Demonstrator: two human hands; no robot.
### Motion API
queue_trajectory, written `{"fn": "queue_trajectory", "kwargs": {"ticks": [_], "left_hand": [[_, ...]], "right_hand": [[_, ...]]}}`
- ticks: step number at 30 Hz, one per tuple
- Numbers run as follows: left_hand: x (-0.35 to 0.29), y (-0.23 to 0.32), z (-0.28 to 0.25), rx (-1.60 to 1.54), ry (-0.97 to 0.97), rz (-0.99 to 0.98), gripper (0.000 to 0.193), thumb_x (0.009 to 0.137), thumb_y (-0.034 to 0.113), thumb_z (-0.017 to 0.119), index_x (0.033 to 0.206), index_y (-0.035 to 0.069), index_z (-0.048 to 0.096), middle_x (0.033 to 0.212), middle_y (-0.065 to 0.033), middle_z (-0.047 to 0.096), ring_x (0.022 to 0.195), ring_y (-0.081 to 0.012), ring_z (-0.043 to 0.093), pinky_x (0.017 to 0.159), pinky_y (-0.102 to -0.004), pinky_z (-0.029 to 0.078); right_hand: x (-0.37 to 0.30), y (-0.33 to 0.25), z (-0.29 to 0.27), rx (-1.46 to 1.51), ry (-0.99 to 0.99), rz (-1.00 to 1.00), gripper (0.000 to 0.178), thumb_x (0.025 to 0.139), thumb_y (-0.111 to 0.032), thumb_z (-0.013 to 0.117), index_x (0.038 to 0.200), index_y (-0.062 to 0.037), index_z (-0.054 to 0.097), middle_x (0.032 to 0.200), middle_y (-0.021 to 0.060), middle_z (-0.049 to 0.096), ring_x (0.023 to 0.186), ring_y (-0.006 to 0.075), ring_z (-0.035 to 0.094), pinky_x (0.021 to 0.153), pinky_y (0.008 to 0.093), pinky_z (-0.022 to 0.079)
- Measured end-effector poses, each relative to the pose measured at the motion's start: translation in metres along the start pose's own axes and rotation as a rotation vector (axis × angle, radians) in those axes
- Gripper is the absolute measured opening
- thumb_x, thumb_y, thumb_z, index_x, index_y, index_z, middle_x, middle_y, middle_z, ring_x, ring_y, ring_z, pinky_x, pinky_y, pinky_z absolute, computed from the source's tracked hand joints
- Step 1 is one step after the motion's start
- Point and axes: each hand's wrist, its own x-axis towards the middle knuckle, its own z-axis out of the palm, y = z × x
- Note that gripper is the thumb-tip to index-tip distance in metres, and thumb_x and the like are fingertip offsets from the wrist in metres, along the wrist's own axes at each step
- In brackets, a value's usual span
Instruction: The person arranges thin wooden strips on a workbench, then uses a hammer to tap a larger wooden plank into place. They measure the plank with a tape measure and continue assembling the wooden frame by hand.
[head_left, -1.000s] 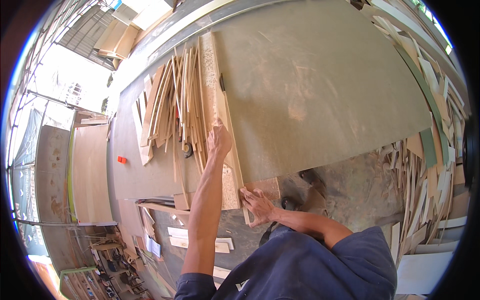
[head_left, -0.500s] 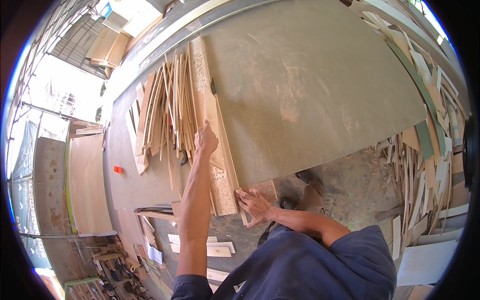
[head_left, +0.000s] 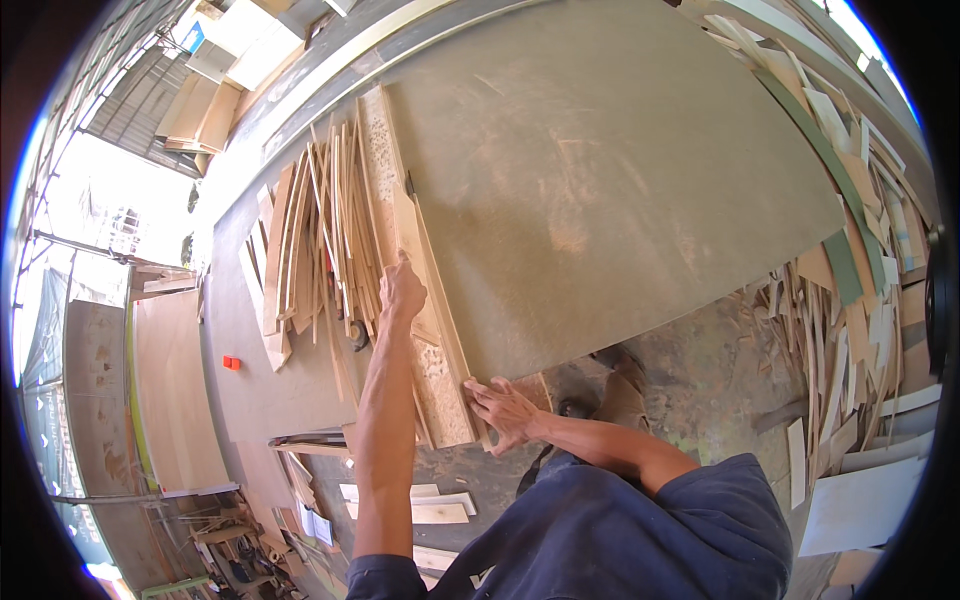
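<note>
My left hand (head_left: 403, 292) is closed on a pale wooden board (head_left: 405, 220), with its index finger stretched forward along the top. Beside that board, a long narrow wood strip (head_left: 443, 290) runs away from me, along the left edge of a large grey-brown sheet surface (head_left: 600, 180). My right hand (head_left: 508, 412) rests at the strip's near end, fingers extended against it and thumb apart. Under the left hand lies a chipboard strip (head_left: 440, 395). A small dark upright piece (head_left: 409, 184) stands at the far tip of the pale board; its kind is unclear.
Many thin wood strips (head_left: 330, 230) lie piled left of my left hand. Farther left sits a small orange object (head_left: 231, 363). Offcuts (head_left: 850, 370) are heaped along the right side. A shoe (head_left: 578, 406) shows on the floor past my right hand.
The view has shifted slightly. My right hand has moved a little forward with the strip's near end. My left hand keeps its hold on the pale board.
</note>
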Motion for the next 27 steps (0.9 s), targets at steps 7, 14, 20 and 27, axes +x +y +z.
{"fn": "queue_trajectory", "kwargs": {"ticks": [7,14,20,27], "left_hand": [[0.005,0.002,-0.004,0.014,0.026,0.027,0.075,0.078,-0.003,0.058,0.15,-0.003,0.037,0.096,-0.0262,0.068,0.091,-0.0386,0.069,0.081,-0.0451,0.056],[0.012,0.002,-0.003,-0.025,-0.031,0.005,0.073,0.08,-0.003,0.058,0.15,-0.001,0.037,0.1,-0.0287,0.068,0.098,-0.042,0.069,0.083,-0.0475,0.056],[0.02,-0.014,0.008,-0.039,0.019,0.028,0.075,0.078,-0.004,0.057,0.15,-0.003,0.036,0.087,-0.0232,0.068,0.084,-0.0337,0.07,0.076,-0.0434,0.057],[0.021,-0.007,0.01,-0.026,-0.005,0.027,0.075,0.08,-0.003,0.059,0.15,-0.003,0.036,0.096,-0.0276,0.067,0.093,-0.0429,0.068,0.08,-0.0479,0.056]], "right_hand": [[0.011,0.008,-0.01,-0.041,-0.023,0.013,0.11,0.055,-0.059,0.08,0.138,0.0065,0.051,0.155,0.0242,0.033,0.15,0.0261,0.021,0.113,0.0536,0.023],[0.019,0.016,-0.015,-0.043,-0.016,0.025,0.108,0.053,-0.059,0.08,0.136,0.0061,0.053,0.152,0.0233,0.037,0.15,0.0248,0.021,0.113,0.0543,0.022],[0.029,0.021,-0.021,-0.044,-0.051,0.036,0.109,0.053,-0.058,0.08,0.137,0.0061,0.052,0.153,0.0227,0.038,0.15,0.024,0.021,0.114,0.0544,0.021],[0.032,0.027,-0.024,-0.001,-0.007,0.066,0.105,0.054,-0.058,0.08,0.134,0.0049,0.056,0.154,0.021,0.037,0.151,0.0232,0.02,0.115,0.0567,0.021]]}}
